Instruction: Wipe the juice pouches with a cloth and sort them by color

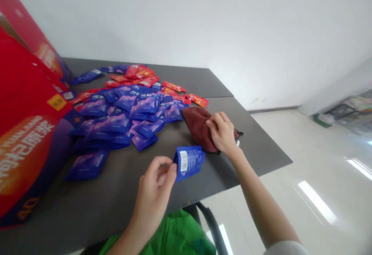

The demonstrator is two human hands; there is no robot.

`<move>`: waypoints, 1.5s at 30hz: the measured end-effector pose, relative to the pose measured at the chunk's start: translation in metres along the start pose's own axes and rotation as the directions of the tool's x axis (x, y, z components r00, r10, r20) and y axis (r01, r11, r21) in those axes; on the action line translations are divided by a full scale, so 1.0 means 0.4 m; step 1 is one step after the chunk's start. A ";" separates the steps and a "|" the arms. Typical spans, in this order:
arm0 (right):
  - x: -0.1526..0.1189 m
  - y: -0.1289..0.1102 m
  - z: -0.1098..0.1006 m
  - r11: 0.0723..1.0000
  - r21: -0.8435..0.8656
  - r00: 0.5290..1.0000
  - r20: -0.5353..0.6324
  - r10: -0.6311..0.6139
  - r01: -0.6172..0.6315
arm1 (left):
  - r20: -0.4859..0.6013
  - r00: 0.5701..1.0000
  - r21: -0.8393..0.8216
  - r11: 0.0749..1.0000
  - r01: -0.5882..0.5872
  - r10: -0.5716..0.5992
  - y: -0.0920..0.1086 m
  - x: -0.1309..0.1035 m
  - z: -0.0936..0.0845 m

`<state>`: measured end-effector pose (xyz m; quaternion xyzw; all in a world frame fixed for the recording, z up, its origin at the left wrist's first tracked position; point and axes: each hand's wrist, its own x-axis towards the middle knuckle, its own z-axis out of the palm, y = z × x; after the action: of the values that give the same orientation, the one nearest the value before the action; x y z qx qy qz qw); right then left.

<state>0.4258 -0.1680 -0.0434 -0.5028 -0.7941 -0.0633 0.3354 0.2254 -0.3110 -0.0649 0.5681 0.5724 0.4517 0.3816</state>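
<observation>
My left hand pinches a small blue sachet by its edge, holding it just above the dark table; its white barcode label faces me. My right hand rests on a dark red cloth lying on the table near the right edge, fingers curled into the fabric. A heap of blue sachets spreads across the table's middle, with red and orange sachets along its far side.
A large red and purple printed box stands at the left. A green mesh bag sits below the table's near edge beside a black chair arm. White wall behind, glossy floor to the right.
</observation>
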 end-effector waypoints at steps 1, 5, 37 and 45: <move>-0.008 0.006 -0.017 0.999 0.015 0.996 -0.083 0.031 -0.030 | -0.073 0.997 0.081 0.996 -0.022 0.028 -0.014 -0.009 -0.009; -0.028 0.013 -0.054 0.998 0.050 0.991 -0.125 0.052 -0.046 | -0.144 0.883 0.659 0.709 -0.251 0.446 -0.053 -0.047 -0.073; -0.123 -0.145 -0.030 0.909 0.135 0.751 0.523 -0.403 0.394 | 0.649 0.646 0.679 0.079 -0.730 0.402 0.019 -0.027 0.082; 0.015 -0.047 0.028 0.975 -0.105 0.896 0.423 -0.133 0.194 | 0.662 0.678 0.662 0.173 -0.729 0.321 0.027 -0.021 0.074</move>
<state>0.4032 -0.1676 -0.0442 -0.4589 -0.8799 -0.0408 0.1160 0.2573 -0.3176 -0.0643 0.9147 0.3938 0.0550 -0.0730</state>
